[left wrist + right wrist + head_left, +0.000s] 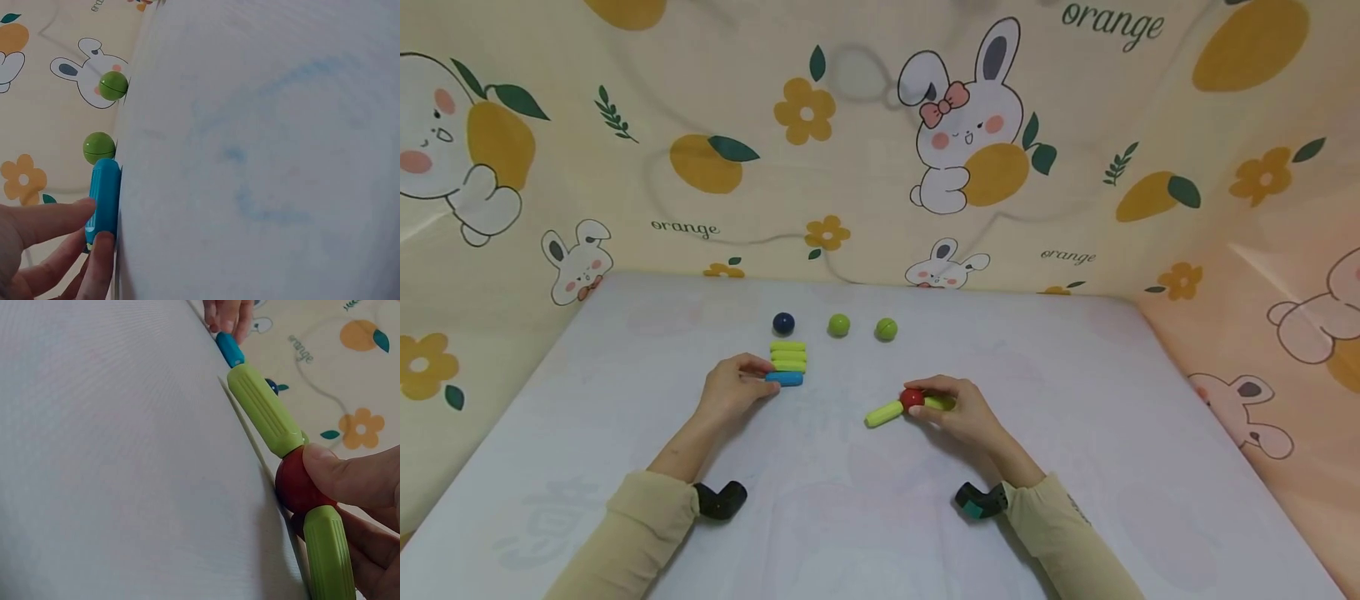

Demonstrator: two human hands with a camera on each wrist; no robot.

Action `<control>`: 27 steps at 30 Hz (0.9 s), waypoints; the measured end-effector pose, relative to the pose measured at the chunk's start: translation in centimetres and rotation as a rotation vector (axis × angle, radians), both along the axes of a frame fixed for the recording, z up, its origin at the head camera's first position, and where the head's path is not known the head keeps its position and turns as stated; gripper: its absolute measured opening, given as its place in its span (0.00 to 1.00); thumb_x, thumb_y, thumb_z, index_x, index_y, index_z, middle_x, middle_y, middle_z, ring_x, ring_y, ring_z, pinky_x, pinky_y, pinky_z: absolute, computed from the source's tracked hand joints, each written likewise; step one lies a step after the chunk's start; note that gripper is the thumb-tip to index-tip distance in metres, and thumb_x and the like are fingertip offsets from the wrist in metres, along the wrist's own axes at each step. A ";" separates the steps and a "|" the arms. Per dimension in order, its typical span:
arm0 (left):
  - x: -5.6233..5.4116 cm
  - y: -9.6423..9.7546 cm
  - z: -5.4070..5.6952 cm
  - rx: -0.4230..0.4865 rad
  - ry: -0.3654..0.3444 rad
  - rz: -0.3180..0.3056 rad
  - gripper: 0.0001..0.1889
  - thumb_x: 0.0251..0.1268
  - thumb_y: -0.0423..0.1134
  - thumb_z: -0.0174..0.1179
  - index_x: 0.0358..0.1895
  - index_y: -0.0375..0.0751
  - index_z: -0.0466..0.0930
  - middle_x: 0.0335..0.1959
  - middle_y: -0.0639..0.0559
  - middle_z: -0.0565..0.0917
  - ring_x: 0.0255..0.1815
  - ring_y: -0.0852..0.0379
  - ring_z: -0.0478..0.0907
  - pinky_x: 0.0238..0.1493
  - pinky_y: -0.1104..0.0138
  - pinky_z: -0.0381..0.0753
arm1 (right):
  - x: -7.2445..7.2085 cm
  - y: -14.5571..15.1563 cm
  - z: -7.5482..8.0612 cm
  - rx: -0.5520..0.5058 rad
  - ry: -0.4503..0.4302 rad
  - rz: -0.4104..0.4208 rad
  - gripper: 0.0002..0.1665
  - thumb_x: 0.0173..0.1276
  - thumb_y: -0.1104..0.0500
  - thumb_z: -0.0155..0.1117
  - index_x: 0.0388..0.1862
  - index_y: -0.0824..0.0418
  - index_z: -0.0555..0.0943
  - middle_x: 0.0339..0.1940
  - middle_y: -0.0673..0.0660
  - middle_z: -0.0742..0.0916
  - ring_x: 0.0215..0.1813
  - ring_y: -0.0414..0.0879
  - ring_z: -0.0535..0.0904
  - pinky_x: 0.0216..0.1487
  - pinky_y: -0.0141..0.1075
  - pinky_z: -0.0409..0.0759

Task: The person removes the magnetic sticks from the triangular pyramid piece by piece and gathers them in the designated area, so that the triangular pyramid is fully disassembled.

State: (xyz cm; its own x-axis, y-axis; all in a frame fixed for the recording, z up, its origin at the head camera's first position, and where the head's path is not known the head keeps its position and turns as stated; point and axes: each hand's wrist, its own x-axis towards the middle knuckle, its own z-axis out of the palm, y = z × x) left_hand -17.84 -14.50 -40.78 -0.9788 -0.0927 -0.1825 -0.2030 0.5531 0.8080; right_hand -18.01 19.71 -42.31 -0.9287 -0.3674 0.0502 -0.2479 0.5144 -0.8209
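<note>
By the left hand point(735, 388), one blue stick point(785, 379) is pinched just beside three lime sticks point(788, 357); farther back, one navy ball point(783, 323), then two green balls point(838, 325) are seen. One red ball point(912, 400), set between two lime rods point(883, 414), is gripped by the right hand point(966, 414).

Left hand point(39, 226) pinches blue rod point(106, 194). Green ball point(99, 147) just past rod tip, second ball point(113, 85) farther out. Table point(269, 156) right of grip.

Soft light in the head view casts faint shadows on the flat white desk point(850, 517) and pale glare on the cream rabbit-printed sheet point(1240, 208); wrist views look dimmer.
</note>
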 end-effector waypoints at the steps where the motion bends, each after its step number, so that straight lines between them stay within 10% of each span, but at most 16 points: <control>1: 0.1 0.0 0.1 -0.001 0.001 0.003 0.19 0.58 0.37 0.66 0.52 0.34 0.78 0.49 0.38 0.81 0.46 0.46 0.78 0.47 0.57 0.75 | 0.0 0.0 0.0 -0.001 0.000 0.000 0.21 0.59 0.58 0.72 0.53 0.55 0.83 0.52 0.55 0.86 0.55 0.51 0.77 0.58 0.47 0.69; 16: 0.4 2.0 1.9 0.023 0.055 -0.022 0.17 0.59 0.37 0.66 0.50 0.34 0.79 0.54 0.37 0.78 0.44 0.48 0.79 0.35 0.72 0.77 | 0.1 -0.5 -0.2 0.021 -0.009 -0.063 0.21 0.60 0.56 0.71 0.53 0.58 0.83 0.51 0.56 0.86 0.52 0.50 0.78 0.55 0.44 0.75; 27: 0.1 4.4 1.2 0.064 0.110 -0.084 0.16 0.55 0.37 0.69 0.46 0.35 0.82 0.48 0.40 0.83 0.40 0.51 0.81 0.35 0.71 0.78 | 0.2 -0.5 0.2 0.007 -0.023 -0.107 0.21 0.58 0.55 0.72 0.51 0.60 0.84 0.45 0.56 0.87 0.47 0.48 0.82 0.53 0.44 0.80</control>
State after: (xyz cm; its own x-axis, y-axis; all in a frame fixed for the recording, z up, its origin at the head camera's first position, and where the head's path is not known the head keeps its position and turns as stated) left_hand -17.69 -10.15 -39.62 -0.9971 -0.0009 -0.0764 -0.0661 0.5114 0.8568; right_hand -17.85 19.17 -42.12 -0.9636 -0.2660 0.0261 -0.1722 0.5431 -0.8218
